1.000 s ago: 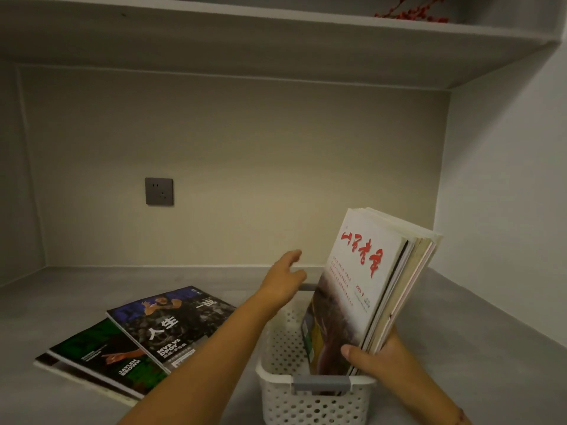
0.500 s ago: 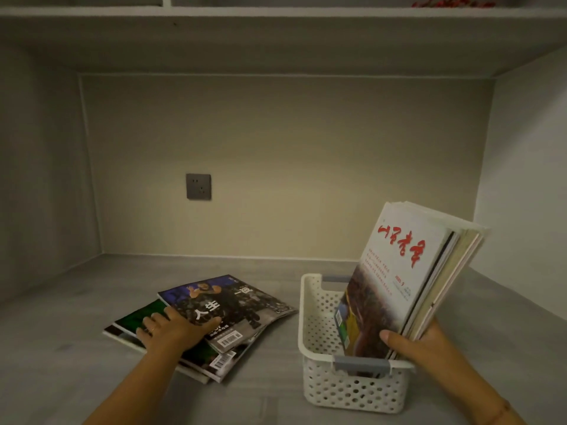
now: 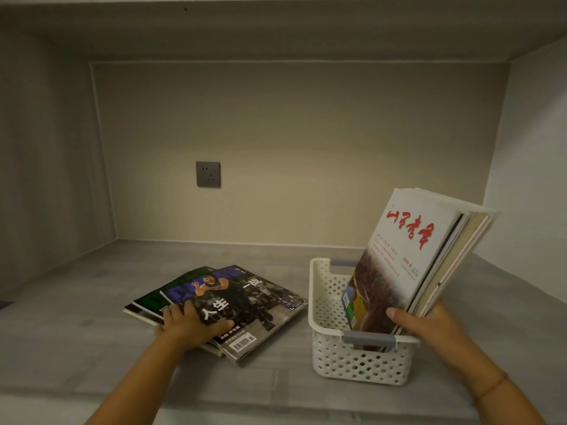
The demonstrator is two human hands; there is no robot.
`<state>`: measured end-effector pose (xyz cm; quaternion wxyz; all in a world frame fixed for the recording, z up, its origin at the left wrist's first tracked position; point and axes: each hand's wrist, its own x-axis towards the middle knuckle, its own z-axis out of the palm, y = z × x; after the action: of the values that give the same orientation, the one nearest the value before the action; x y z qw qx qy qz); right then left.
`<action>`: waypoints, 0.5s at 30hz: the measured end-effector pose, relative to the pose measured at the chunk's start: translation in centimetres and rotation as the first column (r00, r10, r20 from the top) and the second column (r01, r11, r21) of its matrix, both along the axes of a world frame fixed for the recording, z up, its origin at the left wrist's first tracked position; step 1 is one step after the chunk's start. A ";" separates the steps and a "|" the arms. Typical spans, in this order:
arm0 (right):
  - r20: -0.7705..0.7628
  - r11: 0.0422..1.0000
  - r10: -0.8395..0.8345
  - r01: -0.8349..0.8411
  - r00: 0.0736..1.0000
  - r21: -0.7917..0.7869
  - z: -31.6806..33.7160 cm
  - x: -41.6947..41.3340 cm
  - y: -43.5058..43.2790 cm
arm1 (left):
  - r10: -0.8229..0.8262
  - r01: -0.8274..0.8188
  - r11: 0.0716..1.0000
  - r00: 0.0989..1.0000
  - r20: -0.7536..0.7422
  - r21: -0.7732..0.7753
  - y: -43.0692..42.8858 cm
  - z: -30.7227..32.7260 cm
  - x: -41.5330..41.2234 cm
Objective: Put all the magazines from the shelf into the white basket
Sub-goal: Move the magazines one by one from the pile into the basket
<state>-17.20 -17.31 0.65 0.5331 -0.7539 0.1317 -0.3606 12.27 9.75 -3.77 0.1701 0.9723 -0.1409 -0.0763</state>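
Observation:
A white perforated basket (image 3: 352, 361) with grey handles stands on the grey shelf, right of centre. Several magazines (image 3: 408, 259) stand in it, leaning right, the front one white with red script. My right hand (image 3: 426, 323) grips their lower right edge, thumb across the front cover. Left of the basket a small pile of magazines (image 3: 245, 299) lies flat, a dark one with a basketball player on top and a green one under it. My left hand (image 3: 190, 325) lies on the near left corner of that pile, thumb on the top cover, fingers at its edge.
A grey wall socket (image 3: 208, 174) sits in the back wall. Side walls close the alcove left and right, and another shelf board (image 3: 276, 29) runs overhead. The grey shelf surface (image 3: 76, 348) stretches to the front edge.
My left hand left the basket's far side, swung left and came down on the flat pile, then settled firmer on its corner. My right hand kept holding the standing magazines.

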 end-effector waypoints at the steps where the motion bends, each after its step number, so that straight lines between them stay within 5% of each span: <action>1: 0.000 1.000 0.003 -0.003 1.000 -0.005 0.0 0.0 0.0 | 0.049 -0.049 0.996 0.999 -0.001 -0.074 0.0 -0.1 -0.4; 5: 0.021 1.000 0.004 -0.003 1.000 -0.021 0.1 0.1 0.0 | 0.365 -0.340 0.822 0.930 -0.036 -0.456 -0.9 -0.6 -2.2; 15: -0.007 1.000 0.007 -0.007 1.000 -0.016 -0.4 0.1 -0.6 | 0.404 -0.396 0.695 0.906 -0.129 -0.600 -1.5 -0.1 -2.3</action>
<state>-17.09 -17.90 0.27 0.5279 -0.7599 0.1280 -0.3571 9.93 8.25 -3.83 0.4877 0.8711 0.0556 0.0189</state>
